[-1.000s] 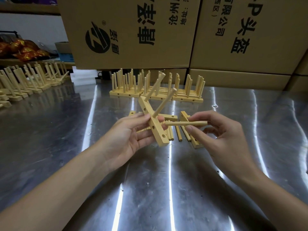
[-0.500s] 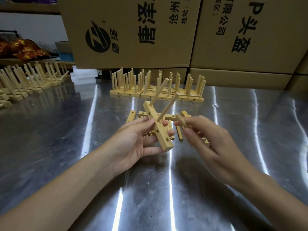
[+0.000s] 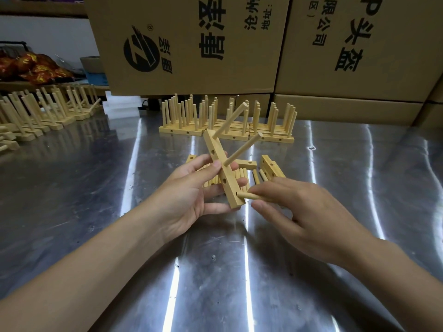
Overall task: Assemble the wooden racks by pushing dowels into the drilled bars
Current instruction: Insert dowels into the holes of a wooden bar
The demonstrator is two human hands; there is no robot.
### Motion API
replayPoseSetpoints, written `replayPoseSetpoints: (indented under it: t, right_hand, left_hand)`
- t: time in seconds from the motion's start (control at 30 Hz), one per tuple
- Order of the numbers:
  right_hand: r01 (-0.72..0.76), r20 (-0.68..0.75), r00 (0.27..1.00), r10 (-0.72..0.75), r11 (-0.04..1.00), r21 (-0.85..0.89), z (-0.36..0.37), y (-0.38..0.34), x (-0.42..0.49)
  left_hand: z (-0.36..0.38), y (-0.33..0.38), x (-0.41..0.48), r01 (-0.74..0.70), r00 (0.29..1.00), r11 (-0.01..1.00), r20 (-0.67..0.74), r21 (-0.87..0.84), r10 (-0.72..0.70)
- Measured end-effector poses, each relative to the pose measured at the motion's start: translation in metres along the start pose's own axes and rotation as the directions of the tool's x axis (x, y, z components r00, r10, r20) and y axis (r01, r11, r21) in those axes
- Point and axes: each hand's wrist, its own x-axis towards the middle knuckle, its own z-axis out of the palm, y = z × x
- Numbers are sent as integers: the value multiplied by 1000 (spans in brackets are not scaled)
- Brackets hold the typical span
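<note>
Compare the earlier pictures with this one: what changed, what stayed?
The right hand brought its loose dowel down to the nearest hole of the bar, tip at the opening. The left hand still grips the bar, with two dowels still fitted.

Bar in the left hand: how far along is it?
Done: two dowels stand in the bar. In hand: left hand holds it; right hand sets a third dowel at the end hole. Left: pushing it home, then the loose bars on the table.
</note>
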Motion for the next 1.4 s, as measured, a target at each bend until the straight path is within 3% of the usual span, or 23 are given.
replayPoseSetpoints:
  t: [0.27,0.47,0.63,0.7,0.77,0.83,0.9,0.97,1.0,1.03,1.1,1.17,1.23,1.27,1.3,1.37,1.4]
  right_hand:
    - [60,-79,995,-66,995,-78,0,-1,-1]
    - [-69,-141,985,104,969,236,17,6,0]
    - [-181,-95,969,227,921,346,22,4,1]
    - [-186,-84,973,214,948,260,18,2,1]
    - [-149,-86,984,153,988,44,11,-2,0]
    - [-107,-88,990,106,994,-9,9,-5,1]
    - [-162,-86,980,180,969,186,14,-7,3]
    - [-361,36,918,394,797,484,18,-9,5]
    - [-441,122,880,459,694,570,18,-10,6]
    - [-462,159,870,467,660,592,15,-11,6]
    - [-365,66,921,383,794,487,10,-9,4]
    - [-207,-76,970,232,946,251,6,-11,2]
    - [-161,-118,975,187,967,196,8,-14,4]
    - [-202,-95,966,239,934,294,11,-14,5]
    - [-289,-25,941,338,838,463,12,-14,6]
    - [-465,264,850,456,412,784,11,-16,6]
    - [-501,363,818,446,244,830,9,-17,6]
  left_hand:
    - [0,-1,-1,-102,995,984,7,145,102]
    - [3,-5,-4,-186,983,957,40,225,181]
    - [6,-7,-6,-228,974,938,45,259,224]
    - [6,-6,-6,-223,975,936,44,274,219]
    - [6,-4,-6,-216,976,937,36,276,214]
    - [7,-1,-8,-227,973,932,34,282,227]
    - [8,0,-9,-271,962,905,54,327,269]
    - [9,1,-11,-316,947,865,80,390,310]
    - [10,2,-12,-329,943,854,93,404,319]
    - [12,3,-12,-334,942,854,104,399,320]
    - [13,7,-13,-327,945,867,109,376,309]
    - [13,12,-15,-319,948,874,101,368,303]
    - [14,14,-16,-335,942,869,101,365,321]
    - [15,14,-18,-354,935,859,106,370,340]
    - [17,14,-19,-379,924,842,113,384,364]
    - [20,12,-21,-429,901,790,143,437,409]
    - [22,12,-22,-444,893,767,157,463,423]
